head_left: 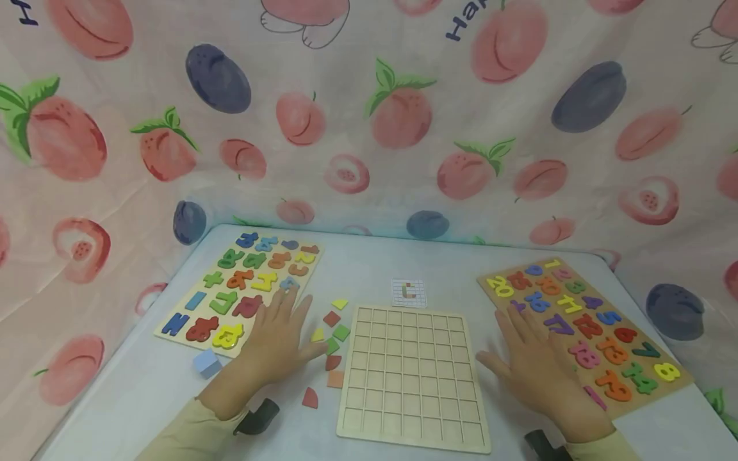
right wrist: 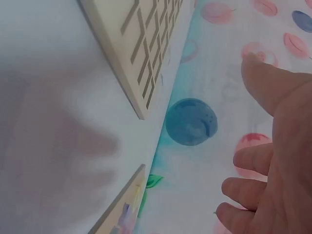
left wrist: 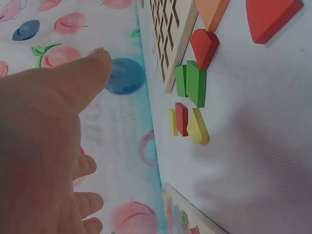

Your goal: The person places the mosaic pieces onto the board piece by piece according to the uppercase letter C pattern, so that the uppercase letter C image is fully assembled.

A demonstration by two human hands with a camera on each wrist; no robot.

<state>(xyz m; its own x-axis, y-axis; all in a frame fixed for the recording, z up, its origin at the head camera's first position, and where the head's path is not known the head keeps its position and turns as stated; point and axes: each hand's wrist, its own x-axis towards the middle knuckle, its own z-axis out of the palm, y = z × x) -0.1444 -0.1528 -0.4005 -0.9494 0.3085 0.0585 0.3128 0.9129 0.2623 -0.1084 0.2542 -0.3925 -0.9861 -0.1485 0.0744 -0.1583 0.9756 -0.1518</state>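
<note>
My left hand (head_left: pixel 279 339) is spread palm down over the table, fingers straight, holding nothing. Its fingertips reach the near edge of the character puzzle board (head_left: pixel 196 282). Just right of its thumb lie several small coloured shape pieces (head_left: pixel 332 339). My right hand (head_left: pixel 533 368) is also spread flat and empty, partly over the near-left edge of the number puzzle board (head_left: pixel 663 384). Between the hands lies an empty wooden grid board (head_left: pixel 412 378). The left wrist view shows the left hand (left wrist: pixel 44 146) above the table, with the pieces (left wrist: pixel 195 83) beyond. In the right wrist view the right hand (right wrist: pixel 278 161) casts a shadow beside the grid board (right wrist: pixel 136 44).
A small pattern card (head_left: pixel 409 292) lies behind the grid board. A light blue block (head_left: pixel 206 363) sits near my left wrist. A red quarter-round piece (head_left: pixel 310 398) lies by the grid board's near-left corner. A fruit-print cloth hangs around the white table (head_left: pixel 369 269).
</note>
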